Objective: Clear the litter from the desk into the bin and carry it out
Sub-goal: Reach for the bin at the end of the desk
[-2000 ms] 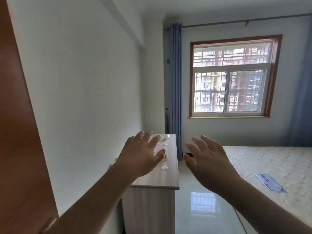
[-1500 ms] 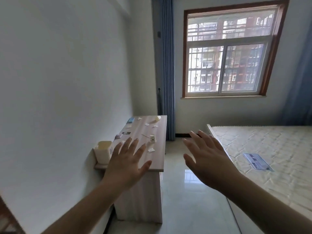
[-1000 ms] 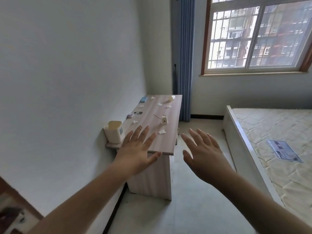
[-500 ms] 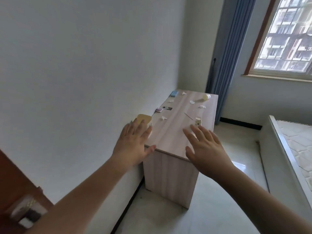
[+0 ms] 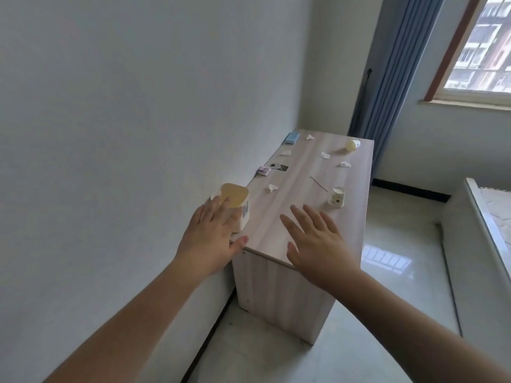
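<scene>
A light wooden desk [image 5: 290, 217] stands against the left wall. A small cream bin [image 5: 236, 200] with a yellowish inside sits at its near left corner. My left hand [image 5: 211, 239] is spread open in front of the bin, partly covering it; contact is unclear. My right hand [image 5: 318, 244] hovers open over the desk's near end. Litter lies on the top: several crumpled white paper scraps [image 5: 271, 187], an upright paper cup [image 5: 337, 198], a tipped cup [image 5: 352, 145], a thin stick [image 5: 318, 183], a small purple packet [image 5: 264, 170] and a blue packet [image 5: 292, 138].
A black-and-white card [image 5: 279, 167] lies by the wall. A blue curtain [image 5: 387, 67] hangs behind the desk's far end, beside a window [image 5: 481, 48]. A bed [image 5: 489, 225] stands at the right, with glossy tiled floor [image 5: 387, 272] between it and the desk.
The view has come closer to the desk and tilted down. Both open hands now sit over the desk's near end, the left one by the bin.
</scene>
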{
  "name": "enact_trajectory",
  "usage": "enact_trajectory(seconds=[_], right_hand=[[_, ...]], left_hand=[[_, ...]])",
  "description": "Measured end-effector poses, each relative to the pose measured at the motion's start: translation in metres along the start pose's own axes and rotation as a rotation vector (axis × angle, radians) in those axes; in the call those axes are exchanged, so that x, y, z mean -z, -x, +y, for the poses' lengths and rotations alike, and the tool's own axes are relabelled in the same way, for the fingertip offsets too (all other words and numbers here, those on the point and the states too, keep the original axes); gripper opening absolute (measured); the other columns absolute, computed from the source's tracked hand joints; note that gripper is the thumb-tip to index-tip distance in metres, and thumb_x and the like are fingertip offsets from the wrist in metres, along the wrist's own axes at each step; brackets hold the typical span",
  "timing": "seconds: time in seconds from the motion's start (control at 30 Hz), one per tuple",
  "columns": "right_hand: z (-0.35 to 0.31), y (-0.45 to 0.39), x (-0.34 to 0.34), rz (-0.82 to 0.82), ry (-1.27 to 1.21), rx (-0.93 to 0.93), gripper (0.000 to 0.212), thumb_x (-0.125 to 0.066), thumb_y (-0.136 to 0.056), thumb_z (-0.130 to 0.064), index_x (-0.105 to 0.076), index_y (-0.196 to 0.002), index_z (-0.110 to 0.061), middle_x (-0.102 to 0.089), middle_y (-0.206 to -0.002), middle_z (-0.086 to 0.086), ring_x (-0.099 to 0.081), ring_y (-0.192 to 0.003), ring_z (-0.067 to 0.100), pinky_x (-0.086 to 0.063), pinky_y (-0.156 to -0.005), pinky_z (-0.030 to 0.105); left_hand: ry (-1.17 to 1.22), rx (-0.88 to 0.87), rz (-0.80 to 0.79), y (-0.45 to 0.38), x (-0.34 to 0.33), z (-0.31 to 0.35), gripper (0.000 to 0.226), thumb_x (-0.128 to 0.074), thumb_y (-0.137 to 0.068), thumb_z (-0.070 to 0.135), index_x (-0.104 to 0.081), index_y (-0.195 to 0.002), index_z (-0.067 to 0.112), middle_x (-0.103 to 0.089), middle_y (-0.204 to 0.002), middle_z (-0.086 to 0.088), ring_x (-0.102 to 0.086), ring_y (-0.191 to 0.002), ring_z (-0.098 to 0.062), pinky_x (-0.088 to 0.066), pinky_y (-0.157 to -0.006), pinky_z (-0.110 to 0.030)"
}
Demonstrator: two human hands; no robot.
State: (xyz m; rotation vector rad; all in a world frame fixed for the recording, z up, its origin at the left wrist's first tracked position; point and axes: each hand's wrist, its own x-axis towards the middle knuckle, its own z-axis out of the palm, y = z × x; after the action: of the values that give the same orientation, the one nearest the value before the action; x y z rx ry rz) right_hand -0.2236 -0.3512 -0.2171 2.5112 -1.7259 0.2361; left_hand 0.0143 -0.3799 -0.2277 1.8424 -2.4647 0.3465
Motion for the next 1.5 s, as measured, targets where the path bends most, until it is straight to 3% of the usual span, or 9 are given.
enact_trajectory(seconds=[0.2,0.43,0.57,0.67,1.0,1.23,1.5], right_hand=[[0.049,-0.052,-0.033,-0.023,-0.074,0.016,0.057,-0.027,-0.098,-0.040,-0.015,-0.152,-0.026,-0.010,-0.162,0.003,-0.003,-0.148,0.023,0.002,-0.119,0.041],[0.080,-0.115,-0.075,-0.104,-0.161,0.054,0.058,-0.023,-0.097,-0.045,-0.010,-0.152,-0.029,-0.008,-0.162,0.000,-0.001,-0.149,0.020,0.003,-0.118,0.039],[0.073,-0.152,-0.092,-0.111,-0.202,0.088,0.058,-0.024,-0.097,-0.045,-0.012,-0.152,-0.028,-0.011,-0.161,0.001,-0.004,-0.148,0.021,-0.002,-0.119,0.039],[0.062,-0.180,-0.108,-0.133,-0.202,0.112,0.058,-0.026,-0.098,-0.045,-0.014,-0.152,-0.026,-0.012,-0.161,0.001,-0.005,-0.148,0.021,-0.003,-0.119,0.039],[0.008,-0.268,-0.173,-0.227,-0.213,0.080,0.057,-0.028,-0.097,-0.044,-0.014,-0.150,-0.028,-0.017,-0.160,-0.004,-0.009,-0.147,0.018,-0.005,-0.118,0.036],[0.002,-0.299,-0.195,-0.213,-0.263,-0.049,0.063,-0.034,-0.096,-0.044,-0.010,-0.151,-0.027,-0.019,-0.160,-0.004,-0.017,-0.145,0.019,-0.013,-0.117,0.036],[0.022,-0.320,-0.223,-0.308,-0.354,-0.122,0.066,-0.034,-0.096,-0.046,-0.005,-0.152,-0.027,-0.014,-0.161,-0.004,-0.014,-0.147,0.018,-0.015,-0.118,0.042]], left_hand=[[0.038,0.084,-0.107,-0.046,-0.039,0.011,0.071,-0.018,-0.096,0.062,0.001,-0.156,0.028,0.006,-0.166,-0.006,0.010,-0.150,-0.026,0.005,-0.119,-0.044],[0.086,0.237,-0.189,-0.076,-0.078,0.007,0.072,-0.010,-0.095,0.062,-0.001,-0.156,0.027,0.005,-0.166,-0.008,0.008,-0.151,-0.026,0.000,-0.120,-0.045],[0.144,0.294,-0.219,-0.082,-0.101,-0.003,0.070,-0.004,-0.094,0.060,-0.002,-0.156,0.028,0.000,-0.166,-0.006,0.004,-0.151,-0.023,-0.005,-0.119,-0.042],[0.196,0.324,-0.184,-0.094,-0.116,-0.020,0.063,-0.014,-0.099,0.055,-0.009,-0.156,0.028,-0.007,-0.166,-0.006,-0.003,-0.151,-0.023,-0.009,-0.119,-0.042],[0.271,0.235,-0.126,-0.141,-0.171,-0.099,0.059,-0.026,-0.101,0.051,-0.022,-0.154,0.024,-0.021,-0.163,-0.009,-0.015,-0.149,-0.026,-0.009,-0.117,-0.039],[0.443,0.232,-0.271,-0.161,-0.210,-0.122,0.054,-0.026,-0.103,0.041,-0.026,-0.153,0.023,-0.023,-0.162,-0.005,-0.017,-0.148,-0.023,-0.014,-0.117,-0.039],[0.644,0.387,-0.326,-0.175,-0.237,-0.129,0.061,-0.035,-0.100,0.046,-0.027,-0.153,0.017,-0.030,-0.159,-0.006,-0.028,-0.144,-0.023,-0.026,-0.114,-0.039]])
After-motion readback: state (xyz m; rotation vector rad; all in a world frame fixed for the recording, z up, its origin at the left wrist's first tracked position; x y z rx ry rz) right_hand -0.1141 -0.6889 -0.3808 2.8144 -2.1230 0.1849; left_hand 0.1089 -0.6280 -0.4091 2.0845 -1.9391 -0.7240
